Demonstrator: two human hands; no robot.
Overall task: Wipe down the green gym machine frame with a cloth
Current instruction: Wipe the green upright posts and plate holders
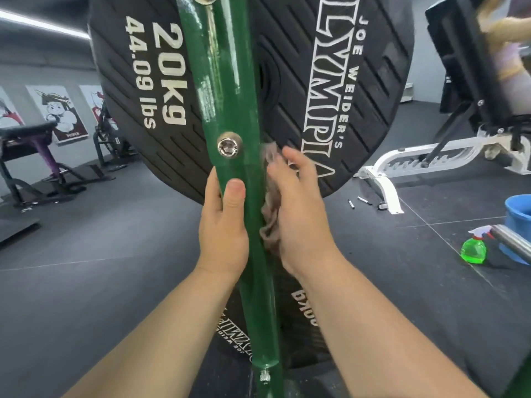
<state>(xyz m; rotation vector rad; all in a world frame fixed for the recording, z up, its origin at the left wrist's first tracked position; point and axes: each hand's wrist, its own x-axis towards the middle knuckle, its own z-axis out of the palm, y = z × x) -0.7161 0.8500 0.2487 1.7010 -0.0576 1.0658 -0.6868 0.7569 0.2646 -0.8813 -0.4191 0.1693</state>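
Green frame bar point(230, 90) runs upright before a black 20kg plate point(138, 81). Left hand point(222, 225) grips it, thumb in front. Right hand point(298, 208), fingers loosely bent, presses a tan cloth point(268, 222) against its right side.

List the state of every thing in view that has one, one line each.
Green frame bar: upright, streaked wet.
Left hand: grips the bar, thumb in front.
Right hand: presses the cloth to the bar's right side.
Cloth: crumpled.
20kg plate: mounted behind the bar.
Spray bottle: on the floor.
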